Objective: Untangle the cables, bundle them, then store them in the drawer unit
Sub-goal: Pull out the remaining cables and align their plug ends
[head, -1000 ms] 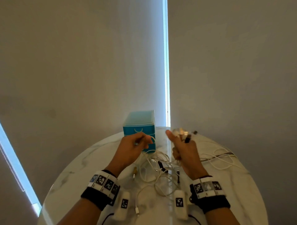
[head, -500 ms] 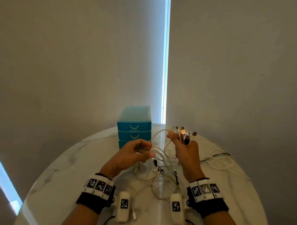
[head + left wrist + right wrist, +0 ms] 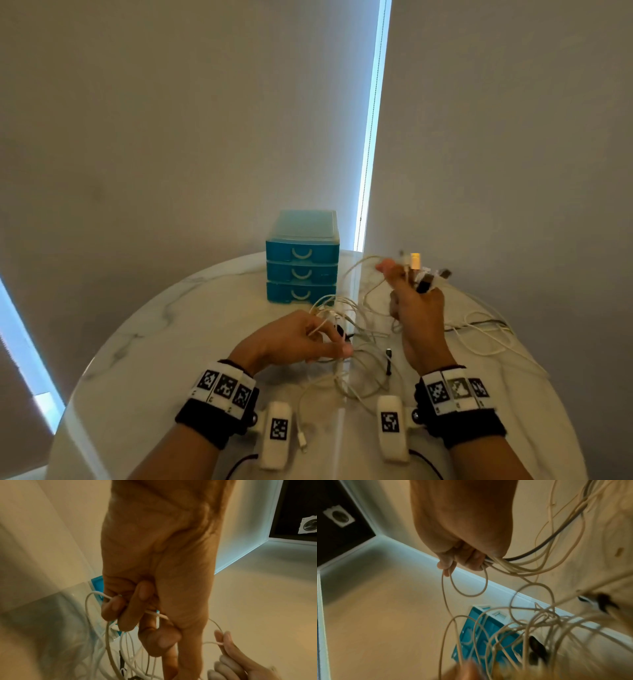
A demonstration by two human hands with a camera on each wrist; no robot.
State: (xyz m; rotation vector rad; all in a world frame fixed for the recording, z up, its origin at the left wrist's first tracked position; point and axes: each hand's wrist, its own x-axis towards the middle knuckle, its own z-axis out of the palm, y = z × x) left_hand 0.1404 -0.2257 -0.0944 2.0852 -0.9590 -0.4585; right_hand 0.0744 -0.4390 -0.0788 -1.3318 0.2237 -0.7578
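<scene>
A tangle of white cables (image 3: 356,329) with a few black plugs lies on the round marble table (image 3: 164,342) between my hands. My left hand (image 3: 291,339) is low over the pile, its curled fingers (image 3: 126,616) pinching a white cable (image 3: 154,613). Raised to the right, my right hand (image 3: 416,305) grips a bunch of cable ends; several plugs (image 3: 424,274) stick up from its fist. The gripped strands (image 3: 513,566) trail down in loops from my right hand (image 3: 467,559). A teal three-drawer unit (image 3: 303,258) stands behind the pile, all drawers closed.
More white cable and a dark lead (image 3: 479,329) spread over the table's right side. One white connector end (image 3: 301,442) lies near the front edge between my wrists. Grey walls stand close behind the table, with a bright gap (image 3: 371,137) between them.
My right hand has lifted the bunch of plugs up and to the right. My left hand has dropped lower and nearer, still pinching a cable. The view has shifted, showing all three drawers.
</scene>
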